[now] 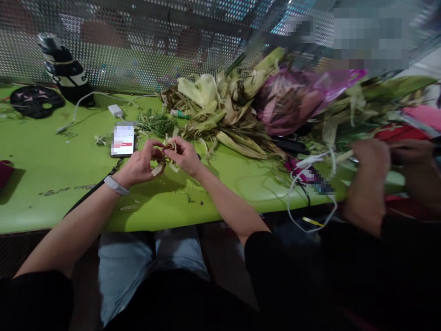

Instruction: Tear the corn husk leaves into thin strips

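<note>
Over the green table, my left hand [139, 164] and my right hand [186, 157] meet with their fingertips close together. Both are closed in a pinch on a pale, curled strip of corn husk [173, 166], whose loose ends hang below the fingers. The fingers hide part of the strip. Just behind my left hand lies a phone [123, 140] with its screen lit. A tangle of thin green strips [156, 123] sits beyond the hands, and a heap of corn husks [237, 105] spreads behind and to the right.
A dark bottle [67, 73] and a black mask [37, 102] stand at the back left, near a white charger [115, 111] with its cable. A pink plastic bag [285, 101] rests among the husks. At right, a co-worker's hands [372, 154] work near white cord [291, 202].
</note>
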`<state>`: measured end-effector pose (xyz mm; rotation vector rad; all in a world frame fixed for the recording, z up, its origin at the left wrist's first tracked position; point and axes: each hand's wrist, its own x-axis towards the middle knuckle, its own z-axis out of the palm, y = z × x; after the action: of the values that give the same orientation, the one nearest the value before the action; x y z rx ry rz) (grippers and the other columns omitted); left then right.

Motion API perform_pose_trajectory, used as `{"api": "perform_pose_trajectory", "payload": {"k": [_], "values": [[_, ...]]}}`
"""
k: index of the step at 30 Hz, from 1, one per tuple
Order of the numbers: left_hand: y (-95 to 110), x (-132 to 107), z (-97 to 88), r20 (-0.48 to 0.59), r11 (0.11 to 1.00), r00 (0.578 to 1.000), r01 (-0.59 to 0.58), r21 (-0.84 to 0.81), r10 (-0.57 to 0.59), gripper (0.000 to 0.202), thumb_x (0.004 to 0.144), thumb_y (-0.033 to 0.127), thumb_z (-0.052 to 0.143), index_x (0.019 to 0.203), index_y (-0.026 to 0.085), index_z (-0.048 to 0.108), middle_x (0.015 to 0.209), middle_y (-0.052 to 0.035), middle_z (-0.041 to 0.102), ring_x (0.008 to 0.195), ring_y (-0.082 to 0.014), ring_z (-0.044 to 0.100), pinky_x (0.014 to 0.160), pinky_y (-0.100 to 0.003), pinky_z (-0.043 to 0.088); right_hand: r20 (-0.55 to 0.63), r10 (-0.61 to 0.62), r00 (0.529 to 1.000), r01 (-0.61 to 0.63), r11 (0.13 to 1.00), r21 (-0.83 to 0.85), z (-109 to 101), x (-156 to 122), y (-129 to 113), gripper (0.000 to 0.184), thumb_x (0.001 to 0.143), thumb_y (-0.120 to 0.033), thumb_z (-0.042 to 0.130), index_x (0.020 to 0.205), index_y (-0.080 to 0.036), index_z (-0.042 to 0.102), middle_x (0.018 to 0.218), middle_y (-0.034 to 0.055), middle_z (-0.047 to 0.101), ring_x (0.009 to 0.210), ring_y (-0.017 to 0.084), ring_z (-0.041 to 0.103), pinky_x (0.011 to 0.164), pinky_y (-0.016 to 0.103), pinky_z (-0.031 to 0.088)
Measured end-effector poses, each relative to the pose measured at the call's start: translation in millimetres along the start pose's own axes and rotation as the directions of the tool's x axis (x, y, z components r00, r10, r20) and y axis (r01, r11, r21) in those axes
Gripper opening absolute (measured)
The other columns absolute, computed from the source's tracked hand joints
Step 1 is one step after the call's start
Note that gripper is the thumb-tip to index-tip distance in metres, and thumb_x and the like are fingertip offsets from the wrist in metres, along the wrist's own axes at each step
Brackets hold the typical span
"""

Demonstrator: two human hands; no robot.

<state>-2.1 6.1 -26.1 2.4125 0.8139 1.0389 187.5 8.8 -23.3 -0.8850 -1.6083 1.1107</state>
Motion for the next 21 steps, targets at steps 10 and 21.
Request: {"api": "perform_pose_trajectory", "payload": {"k": [10,21], "values": [[0,7,5.2,-0.127,0.99,0.989,0.085,0.116,-0.07,0.023,0.092,0.039,0.058,0.098,0.017,0.065,0.093,-0.0097,0.067,0.087,-0.0223,0.064,0.079,-0.039,0.051,-0.182,0.056,0.982,-0.012,0.972,0.235,10,1,-4,0.036,0.071,-0.048,0.078,0.07,-0.02,0.054,0.062,-0.0065,0.045,0.056,0.006,0.039,0.052,0.022,0.036],[7,6,5.9,0.01,0.94,0.969,0.241,-0.242,-0.246,0.017,0.091,0.033,0.059,0.082,0.019,0.063,0.077,-0.0042,0.058,0.072,-0.0169,0.054,0.069,-0.031,0.046,-0.25,0.171,0.953,-0.074,0.931,0.357,11,3,-2,0.034,0.073,-0.045,0.076,0.07,-0.022,0.052,0.062,-0.0066,0.044,0.05,0.006,0.034,0.046,0.024,0.029]]}}
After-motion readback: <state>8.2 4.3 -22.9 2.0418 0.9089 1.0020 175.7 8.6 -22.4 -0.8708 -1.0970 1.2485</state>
